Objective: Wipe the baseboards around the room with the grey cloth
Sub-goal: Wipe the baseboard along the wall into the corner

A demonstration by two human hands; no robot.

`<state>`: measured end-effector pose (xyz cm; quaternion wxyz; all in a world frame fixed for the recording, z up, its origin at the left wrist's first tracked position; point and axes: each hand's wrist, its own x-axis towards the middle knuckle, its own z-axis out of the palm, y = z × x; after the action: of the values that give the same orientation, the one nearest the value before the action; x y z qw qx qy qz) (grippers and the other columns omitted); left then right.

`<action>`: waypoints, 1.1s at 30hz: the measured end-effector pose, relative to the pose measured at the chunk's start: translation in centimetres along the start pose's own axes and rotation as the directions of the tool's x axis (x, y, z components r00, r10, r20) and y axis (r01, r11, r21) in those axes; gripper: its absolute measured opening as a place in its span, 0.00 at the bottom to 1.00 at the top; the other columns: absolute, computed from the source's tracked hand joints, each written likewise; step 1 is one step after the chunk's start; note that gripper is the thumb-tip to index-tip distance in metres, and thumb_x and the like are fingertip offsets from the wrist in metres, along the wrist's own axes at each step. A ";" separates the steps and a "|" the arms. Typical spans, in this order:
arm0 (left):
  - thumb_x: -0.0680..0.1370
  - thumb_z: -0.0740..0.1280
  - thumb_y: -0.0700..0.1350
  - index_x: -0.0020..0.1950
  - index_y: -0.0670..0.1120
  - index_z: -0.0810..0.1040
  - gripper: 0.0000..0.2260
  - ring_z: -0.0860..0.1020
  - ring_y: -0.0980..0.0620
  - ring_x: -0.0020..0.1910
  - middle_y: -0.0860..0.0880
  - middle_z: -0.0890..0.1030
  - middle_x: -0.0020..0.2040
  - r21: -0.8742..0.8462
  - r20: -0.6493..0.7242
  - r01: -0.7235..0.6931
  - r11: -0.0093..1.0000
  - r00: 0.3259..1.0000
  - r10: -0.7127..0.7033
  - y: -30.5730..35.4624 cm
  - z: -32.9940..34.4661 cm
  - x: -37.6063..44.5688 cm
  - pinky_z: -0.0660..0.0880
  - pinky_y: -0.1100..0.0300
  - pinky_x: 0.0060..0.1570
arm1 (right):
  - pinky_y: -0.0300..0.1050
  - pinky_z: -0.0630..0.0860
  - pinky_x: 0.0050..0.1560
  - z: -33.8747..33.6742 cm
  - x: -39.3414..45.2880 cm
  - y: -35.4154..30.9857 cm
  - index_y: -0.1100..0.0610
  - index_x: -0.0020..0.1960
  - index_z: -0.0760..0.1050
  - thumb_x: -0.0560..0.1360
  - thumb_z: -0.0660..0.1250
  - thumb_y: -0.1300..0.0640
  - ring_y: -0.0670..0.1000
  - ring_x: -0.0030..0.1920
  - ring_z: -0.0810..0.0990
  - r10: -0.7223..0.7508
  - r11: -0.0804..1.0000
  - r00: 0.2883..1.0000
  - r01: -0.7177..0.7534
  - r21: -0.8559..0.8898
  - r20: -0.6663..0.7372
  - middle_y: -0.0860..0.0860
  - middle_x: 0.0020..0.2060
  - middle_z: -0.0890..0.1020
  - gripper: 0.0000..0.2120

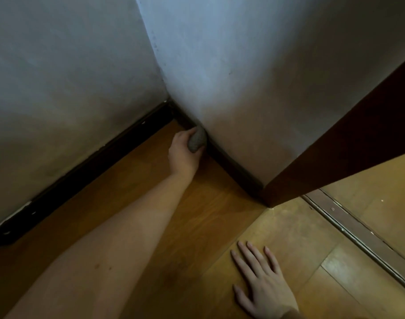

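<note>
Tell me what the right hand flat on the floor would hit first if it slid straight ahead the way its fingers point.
Probably the dark baseboard under the right-hand wall, just short of the door frame. The right hand has only bare wooden floor before that, though depth is uncertain.

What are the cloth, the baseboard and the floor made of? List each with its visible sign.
Grey cloth: textile, probably a knit or waffle weave, judging by its bumpy surface.
Baseboard: dark, matte, maybe painted wood; unclear.
Floor: glossy wood or laminate, showing grain and plank seams.

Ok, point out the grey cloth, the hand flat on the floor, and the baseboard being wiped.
grey cloth (197, 142), head view, on the balled-up middle.
right hand (262, 280), head view, on the back of the hand.
baseboard (231, 168), head view, on its dark face right of the cloth.
</note>
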<state>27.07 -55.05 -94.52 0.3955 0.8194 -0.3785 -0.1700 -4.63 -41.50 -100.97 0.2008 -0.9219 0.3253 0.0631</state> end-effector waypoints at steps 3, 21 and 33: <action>0.72 0.75 0.39 0.66 0.45 0.79 0.21 0.75 0.50 0.57 0.45 0.78 0.59 -0.017 0.000 -0.012 1.000 1.000 0.012 0.9 1.0 -2.3 0.66 0.66 0.54 | 0.57 0.54 0.72 0.6 -0.2 0.0 0.48 0.79 0.61 0.72 0.62 0.32 0.50 0.77 0.58 0.005 1.000 1.000 -0.005 0.018 0.000 0.48 0.77 0.63 0.39; 0.73 0.75 0.42 0.65 0.47 0.79 0.21 0.78 0.49 0.58 0.48 0.77 0.62 -0.079 0.351 -0.141 0.987 0.923 0.160 2.9 4.2 -14.4 0.75 0.56 0.59 | 0.58 0.45 0.76 0.8 -0.4 0.2 0.46 0.81 0.50 0.78 0.52 0.33 0.51 0.79 0.50 0.027 1.000 0.997 -0.026 -0.013 0.077 0.48 0.79 0.55 0.35; 0.73 0.76 0.42 0.63 0.47 0.80 0.19 0.77 0.52 0.58 0.52 0.76 0.59 -0.041 0.420 -0.162 0.986 0.893 0.164 -0.1 2.1 -12.4 0.71 0.63 0.57 | 0.56 0.42 0.77 0.8 -0.9 0.5 0.45 0.81 0.49 0.78 0.53 0.34 0.50 0.80 0.49 0.033 0.999 0.995 -0.032 -0.018 0.092 0.47 0.80 0.53 0.35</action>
<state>17.78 -46.76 -96.14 0.3193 0.7278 -0.5218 -0.3100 -5.60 -40.99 -101.60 0.2071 -0.9142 0.3300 0.1114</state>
